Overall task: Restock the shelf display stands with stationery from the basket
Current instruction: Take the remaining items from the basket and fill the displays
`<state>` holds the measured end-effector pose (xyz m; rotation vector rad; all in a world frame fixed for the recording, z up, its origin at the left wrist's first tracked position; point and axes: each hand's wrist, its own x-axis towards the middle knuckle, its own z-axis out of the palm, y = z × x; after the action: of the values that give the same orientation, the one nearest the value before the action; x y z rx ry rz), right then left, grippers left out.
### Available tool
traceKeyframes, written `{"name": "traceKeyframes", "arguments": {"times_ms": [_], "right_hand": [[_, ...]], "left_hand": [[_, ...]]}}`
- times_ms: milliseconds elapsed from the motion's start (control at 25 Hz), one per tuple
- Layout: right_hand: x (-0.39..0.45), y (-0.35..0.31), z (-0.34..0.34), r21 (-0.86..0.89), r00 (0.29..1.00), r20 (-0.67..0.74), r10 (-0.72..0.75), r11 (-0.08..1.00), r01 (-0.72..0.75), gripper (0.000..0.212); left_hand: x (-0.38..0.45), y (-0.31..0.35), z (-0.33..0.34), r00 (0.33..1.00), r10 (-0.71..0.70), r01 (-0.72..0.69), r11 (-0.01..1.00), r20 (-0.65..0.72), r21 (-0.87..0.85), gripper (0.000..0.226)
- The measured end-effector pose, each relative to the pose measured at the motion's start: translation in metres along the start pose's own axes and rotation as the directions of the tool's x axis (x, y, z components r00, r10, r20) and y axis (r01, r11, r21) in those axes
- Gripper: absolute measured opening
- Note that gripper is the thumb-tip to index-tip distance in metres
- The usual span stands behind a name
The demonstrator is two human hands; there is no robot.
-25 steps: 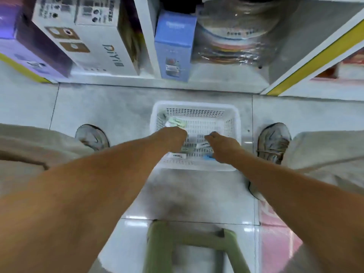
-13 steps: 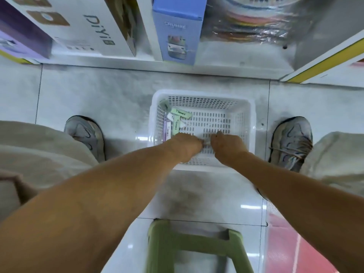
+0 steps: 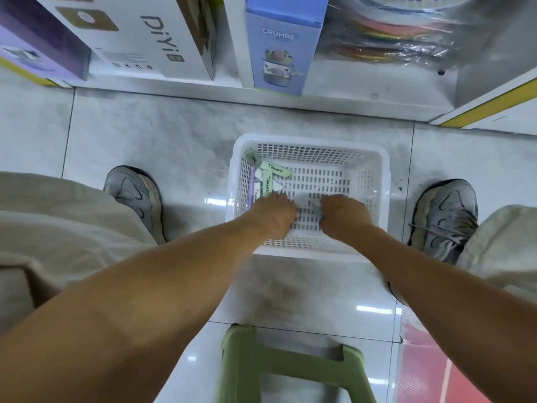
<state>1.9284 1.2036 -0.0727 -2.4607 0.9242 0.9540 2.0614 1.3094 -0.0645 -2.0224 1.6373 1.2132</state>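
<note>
Two bare forearms reaching down and forward from the near edge, over a green plastic stool (image 3: 290,370) standing on pale glossy floor tiles (image 3: 145,135). Red mat or panel (image 3: 453,370) at the lower right corner.

Further out, both hands down inside a white perforated basket (image 3: 377,181) set on the floor between two grey sneakers, left sneaker (image 3: 135,199) and right sneaker (image 3: 444,216), with beige trouser legs at either side. Left hand (image 3: 274,212) low over the basket floor by the near-left part, fingers curled downward, fingertips beside a small cluster of stationery packs (image 3: 268,177); whether anything is pinched, cannot tell, knuckles hiding the fingertips. Right hand (image 3: 344,215) near the basket's middle, fingers also curled under, perhaps closed on something small and pale at the fingertips, though too blurred to say for sure. Hands close together, not touching.

Stationery packs heaped in the basket's far-left corner: pale green strips and one lilac strip, lying crossed and tilted against the left wall.

Beyond the basket, bottom shelf (image 3: 348,94) of a white unit: white box (image 3: 151,33) marked "DiYi", purple box (image 3: 40,42) to its left, blue box (image 3: 283,45) marked "CRUHRE" standing upright, plastic-wrapped coloured items (image 3: 389,39) at the right.
</note>
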Motion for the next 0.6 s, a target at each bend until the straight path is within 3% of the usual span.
{"name": "traceKeyframes", "arguments": {"times_ms": [40,80,160,240,280,360,400,440,520,560,600], "right_hand": [[0.004,-0.001,-0.006,0.154,0.999,0.0,0.033,0.988,-0.033,0.009],[0.007,-0.003,-0.013,0.347,0.998,0.013,0.059,0.936,-0.06,0.015],[0.004,-0.011,-0.028,0.689,0.998,0.06,0.033,0.721,-0.065,0.02],[-0.001,-0.023,-0.041,0.817,0.996,0.061,-0.057,0.576,-0.017,0.014],[-0.002,-0.03,-0.045,0.819,0.995,0.048,-0.085,0.574,0.01,0.012],[-0.004,-0.044,-0.05,0.739,0.991,0.034,-0.128,0.671,0.061,0.016],[-0.005,-0.049,-0.051,0.734,0.986,0.039,-0.162,0.674,0.082,0.015],[-0.007,-0.051,-0.053,0.8,0.974,0.056,-0.219,0.593,0.088,0.012],[-0.008,-0.05,-0.056,0.955,0.958,0.115,-0.262,0.295,-0.034,0.019],[-0.006,-0.05,-0.055,0.967,0.968,0.135,-0.21,0.241,-0.082,0.025],[0.001,-0.051,-0.054,0.947,0.989,0.112,-0.095,0.313,-0.077,0.027]], "left_hand": [[0.0,-0.003,-0.001,0.999,-0.044,0.043,0.975,-0.003,-0.218,0.037],[-0.001,-0.005,-0.005,0.994,-0.105,0.091,0.871,-0.002,-0.484,0.041],[-0.007,-0.005,-0.015,0.984,-0.177,0.107,0.487,0.022,-0.867,0.035],[-0.014,-0.005,-0.02,0.971,-0.237,0.068,0.178,0.024,-0.982,0.025],[-0.018,-0.004,-0.021,0.963,-0.267,0.049,0.052,0.033,-0.997,0.02],[-0.024,-0.001,-0.02,0.949,-0.305,0.042,-0.137,0.082,-0.99,0.006],[-0.026,-0.002,-0.018,0.939,-0.333,0.049,-0.13,0.09,-0.99,0.013],[-0.026,-0.003,-0.013,0.922,-0.377,0.053,-0.103,0.089,-0.993,0.024],[-0.027,-0.006,-0.003,0.859,-0.512,-0.004,-0.075,0.035,-0.997,0.029],[-0.029,-0.006,0.0,0.82,-0.573,-0.035,-0.028,-0.013,-0.999,0.027],[-0.031,-0.006,0.002,0.772,-0.629,-0.026,0.115,-0.093,-0.993,0.026]]}}
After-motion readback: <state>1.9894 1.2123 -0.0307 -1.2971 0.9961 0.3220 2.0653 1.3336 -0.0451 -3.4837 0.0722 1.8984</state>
